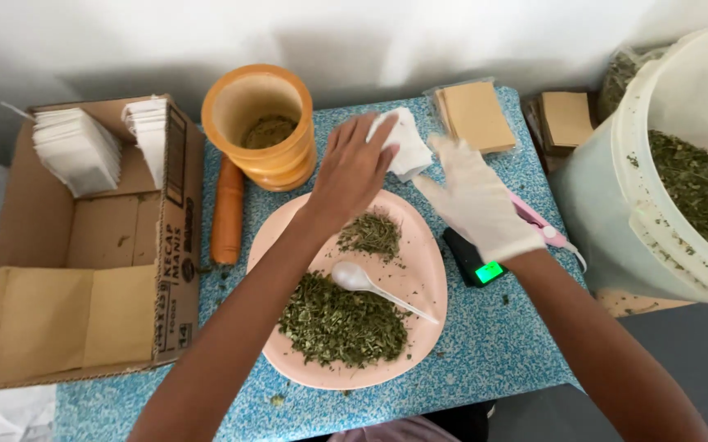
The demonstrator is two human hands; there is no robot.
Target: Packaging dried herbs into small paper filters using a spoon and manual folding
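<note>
My bare left hand (352,168) reaches over the far rim of a pink plate (427,286) and grips a white glove or cloth (409,147). My right hand (478,200), in a white glove, hovers beside it with fingers spread and nothing in it. The plate carries a large heap of dried green herb (341,323), a smaller heap (370,233) and a white plastic spoon (370,285). A small black scale (472,260) with a lit green display lies partly under my right wrist.
A wooden mortar (260,127) with ground herb and an orange pestle (227,209) stand at the back left. A cardboard box (175,245) holds white and brown bags. Brown packets (475,115) lie at the back. A big white bucket (656,205) of herb stands right, a pink tool (538,223) beside it.
</note>
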